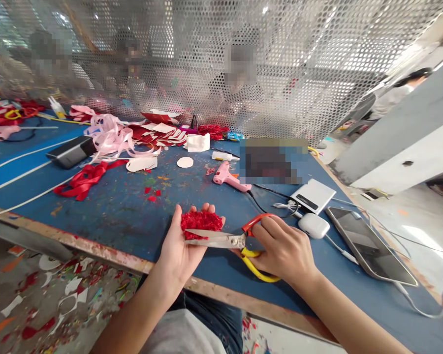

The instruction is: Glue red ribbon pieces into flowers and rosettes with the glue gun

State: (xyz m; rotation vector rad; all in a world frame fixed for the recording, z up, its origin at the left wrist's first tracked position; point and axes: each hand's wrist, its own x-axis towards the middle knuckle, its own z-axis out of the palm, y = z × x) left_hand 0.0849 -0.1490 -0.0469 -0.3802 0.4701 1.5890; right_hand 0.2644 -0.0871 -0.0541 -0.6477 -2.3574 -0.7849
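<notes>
In my left hand (182, 255) I hold a small red ruffled piece (202, 220), its thumb on the left side and fingertips showing along the far edge. My right hand (286, 248) grips a pair of scissors (221, 240) with one orange and one yellow handle loop. The blades point left, slightly parted, across the near edge of the red piece. Both hands are above the near edge of the blue table (133, 216). Whether the blades have red material between them is hard to make out.
Beyond my hands lie a pink glue gun (231, 178), a white paper disc (185, 162), red ribbon (81, 182) and pink ribbon (110, 132). At right are a white power bank (313, 195), an earbud case (313, 225), a phone (369, 243) and cables. A perforated metal screen (192, 64) stands behind.
</notes>
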